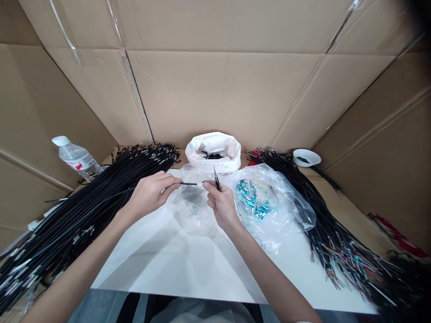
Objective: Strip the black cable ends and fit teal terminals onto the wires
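Note:
My left hand (pixel 153 192) is closed in a pinch on a thin black cable (pixel 189 183), whose light-coloured end points to the right. My right hand (pixel 220 202) is closed around a slim pointed tool that looks like tweezers (pixel 217 180), tip upward. Its thumb and finger meet at the cable's light end; whether a small part sits between them I cannot make out. Below the hands lies a clear plastic bag (pixel 182 224) with small silvery pieces. To the right, another clear bag (pixel 289 211) holds many small blue and metallic parts (pixel 251 199).
Long bundles of black cables lie at left (pixel 101 202) and right (pixel 303 193). A white bag (pixel 191 159) with black pieces stands at the back. A water bottle (pixel 79 157) is far left, a white bowl (pixel 314 158) back right. Cardboard walls (pixel 222 94) surround the white table (pixel 161 264).

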{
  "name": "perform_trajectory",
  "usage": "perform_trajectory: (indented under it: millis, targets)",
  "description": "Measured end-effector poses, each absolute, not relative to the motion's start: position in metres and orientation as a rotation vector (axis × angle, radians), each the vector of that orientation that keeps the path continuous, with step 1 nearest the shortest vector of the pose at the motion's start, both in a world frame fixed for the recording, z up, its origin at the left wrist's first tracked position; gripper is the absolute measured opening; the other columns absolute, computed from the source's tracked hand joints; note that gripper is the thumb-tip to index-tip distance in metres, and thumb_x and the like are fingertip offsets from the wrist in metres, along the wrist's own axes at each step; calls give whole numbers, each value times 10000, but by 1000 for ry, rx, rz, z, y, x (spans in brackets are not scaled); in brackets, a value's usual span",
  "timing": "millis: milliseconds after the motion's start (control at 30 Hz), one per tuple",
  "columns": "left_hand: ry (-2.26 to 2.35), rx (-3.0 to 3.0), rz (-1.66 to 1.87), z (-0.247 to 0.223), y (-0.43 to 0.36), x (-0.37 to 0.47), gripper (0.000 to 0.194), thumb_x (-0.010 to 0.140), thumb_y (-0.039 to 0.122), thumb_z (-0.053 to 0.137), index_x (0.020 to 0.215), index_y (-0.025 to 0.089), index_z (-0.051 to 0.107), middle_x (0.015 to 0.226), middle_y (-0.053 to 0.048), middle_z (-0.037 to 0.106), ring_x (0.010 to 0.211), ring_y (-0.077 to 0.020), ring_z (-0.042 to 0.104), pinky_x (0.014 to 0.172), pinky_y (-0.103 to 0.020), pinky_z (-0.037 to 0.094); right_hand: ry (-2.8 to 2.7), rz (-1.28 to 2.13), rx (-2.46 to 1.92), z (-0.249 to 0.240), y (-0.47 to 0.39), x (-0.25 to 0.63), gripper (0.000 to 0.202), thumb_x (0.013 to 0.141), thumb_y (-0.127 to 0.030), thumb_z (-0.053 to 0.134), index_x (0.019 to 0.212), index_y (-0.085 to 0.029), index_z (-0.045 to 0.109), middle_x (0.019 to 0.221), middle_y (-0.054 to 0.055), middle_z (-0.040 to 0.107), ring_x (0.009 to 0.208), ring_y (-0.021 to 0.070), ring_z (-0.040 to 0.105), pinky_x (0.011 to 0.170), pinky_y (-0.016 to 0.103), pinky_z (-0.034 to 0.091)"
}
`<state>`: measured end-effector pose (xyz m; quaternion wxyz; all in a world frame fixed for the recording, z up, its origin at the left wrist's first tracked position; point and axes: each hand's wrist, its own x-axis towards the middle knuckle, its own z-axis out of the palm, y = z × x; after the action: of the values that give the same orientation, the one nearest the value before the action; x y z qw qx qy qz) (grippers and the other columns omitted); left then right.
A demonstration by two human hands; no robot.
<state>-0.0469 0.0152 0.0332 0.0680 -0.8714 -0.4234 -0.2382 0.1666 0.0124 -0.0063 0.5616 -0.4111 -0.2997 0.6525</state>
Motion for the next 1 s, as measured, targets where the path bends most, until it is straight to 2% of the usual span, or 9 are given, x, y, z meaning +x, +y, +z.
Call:
perform_trajectory:
  millis: [100,200,400,567,700,900,1000]
  targets:
    - [-1123,-2613,-847,33,14,-48,192,1009,262,546,1034,178,717,890,-21,749,768,-151,642,673,-260,477,-725,1568,-954,-6,9,172,333,607,-343,837,806,-163,640,528,-120,268,456,41,160,441,247,92]
    - [-969,-2548,-831,37,11,-46,138,973,175,589,1033,165,713,871,-16,750,734,-151,623,659,-270,480,-738,1583,-976,-7,6,175,350,608,-345,852,821,-155,649,527,-124,265,452,36,156,442,244,84]
    - [-726,-2395,-800,46,4,-41,228,890,40,631,1092,132,687,909,-42,764,743,-171,624,672,-302,498,-724,1566,-957,-3,2,179,352,627,-357,849,837,-153,653,531,-131,235,457,38,128,438,243,81]
    - [-706,-2359,-797,49,2,-41,257,883,25,620,1105,140,676,922,-39,769,736,-172,620,661,-306,493,-806,1468,-944,-4,2,182,322,686,-388,804,874,-154,688,568,-109,259,469,50,134,446,261,92]
    - [-727,-2357,-756,51,0,-41,252,896,27,593,1098,151,680,929,-34,771,731,-168,614,666,-303,487,-1051,1216,-996,-10,6,184,296,766,-428,764,891,-164,723,589,-85,249,509,79,188,480,275,136]
    - [-725,-2369,-686,57,-5,-42,253,915,30,563,1103,144,689,945,-40,772,737,-167,617,683,-307,486,-1443,940,-1028,-4,13,197,227,844,-375,670,750,-168,658,603,-49,364,572,105,295,542,282,225]
    - [-721,-2376,-604,59,-7,-43,222,927,44,560,1075,137,697,923,-38,769,733,-173,612,670,-309,485,-1688,911,-985,6,19,203,207,836,-311,646,687,-178,594,608,-45,398,590,109,330,566,279,250]
